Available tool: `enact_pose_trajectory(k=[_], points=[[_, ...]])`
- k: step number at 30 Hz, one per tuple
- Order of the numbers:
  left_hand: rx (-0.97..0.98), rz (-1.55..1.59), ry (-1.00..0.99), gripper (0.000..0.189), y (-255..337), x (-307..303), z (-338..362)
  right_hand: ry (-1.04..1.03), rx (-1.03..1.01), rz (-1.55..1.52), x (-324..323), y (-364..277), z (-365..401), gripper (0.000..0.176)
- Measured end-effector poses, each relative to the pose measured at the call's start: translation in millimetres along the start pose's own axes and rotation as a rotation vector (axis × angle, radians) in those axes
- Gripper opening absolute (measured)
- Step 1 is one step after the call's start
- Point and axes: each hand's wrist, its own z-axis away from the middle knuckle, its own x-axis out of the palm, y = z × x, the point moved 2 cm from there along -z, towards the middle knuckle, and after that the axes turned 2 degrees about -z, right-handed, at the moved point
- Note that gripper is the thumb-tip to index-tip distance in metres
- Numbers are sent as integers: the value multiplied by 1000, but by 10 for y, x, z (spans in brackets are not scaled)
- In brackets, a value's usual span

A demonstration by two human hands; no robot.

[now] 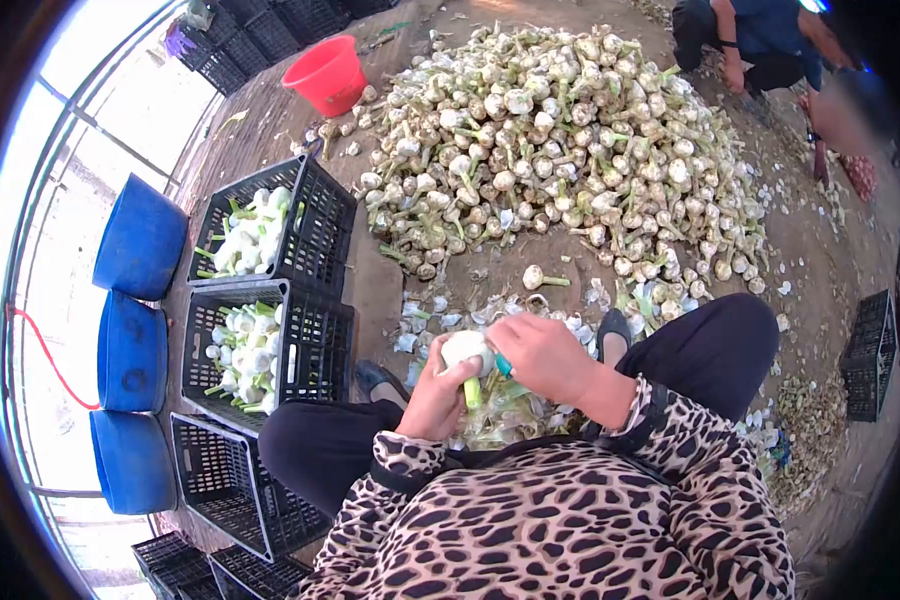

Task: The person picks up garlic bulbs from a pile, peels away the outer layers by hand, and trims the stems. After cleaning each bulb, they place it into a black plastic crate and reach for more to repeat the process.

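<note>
My left hand (430, 392) is closed around a white garlic bulb (465, 348), whose cut green stem points down toward my lap. Against the bulb's right side, my right hand (550, 362) is closed on a small teal tool (503, 366); its blade or tip is hidden by my fingers and the bulb. Peeled skins and leaf scraps (505, 418) lie on the ground between my legs, below my hands. Just beyond them, a single garlic bulb (534, 277) with a stem rests on the ground.
A large garlic heap (560, 140) spreads ahead. At left stand black crates holding trimmed garlic (255, 230), another crate (215, 465) and several blue tubs (135, 350). A red bucket (327, 76) sits at the back. Another person (770, 35) crouches at upper right.
</note>
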Motion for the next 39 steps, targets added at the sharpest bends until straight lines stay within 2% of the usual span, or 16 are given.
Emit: enact_pose_trajectory(k=[3,8,11,14,17,18,21,23,26,28,31,32,34,35,36,39], points=[[-77,-103,-69,57,-49,-5,21,-1,7,74,-42,111,-67,12],[41,-247,-93,66,26,32,24,-14,147,213,58,521,-40,8],[180,-297,-88,68,-26,-23,-24,-195,310,311,158,636,57,9],[377,-438,-30,69,20,9,-47,-644,392,354,316,772,247,13],[516,-587,77,70,11,-63,-96,-595,327,160,231,634,199,21],[553,-634,110,70,-5,-101,-122,-488,368,60,173,552,100,23],[570,-886,213,69,-9,-134,-142,-11,465,-676,29,233,-166,21],[514,-1042,268,65,7,-154,-166,-8,447,-603,60,108,-236,20],[535,-972,249,64,0,-166,-141,21,417,-522,242,90,-321,17],[607,-889,208,66,108,-109,-75,90,381,-189,414,362,-272,15],[624,-832,266,69,118,-196,-59,-210,392,-124,470,507,-229,18],[590,-859,289,70,98,-240,-79,-193,494,-432,482,442,-232,20],[510,-907,331,72,24,-330,-116,-222,871,-1193,542,253,-292,23],[546,-891,328,72,-7,-327,-100,-226,1056,-1575,592,167,-316,24],[587,-879,325,73,-22,-314,-90,-313,1009,-1591,735,152,-309,29],[743,-913,425,69,113,-327,8,-469,1275,-1661,1196,547,-174,37]])
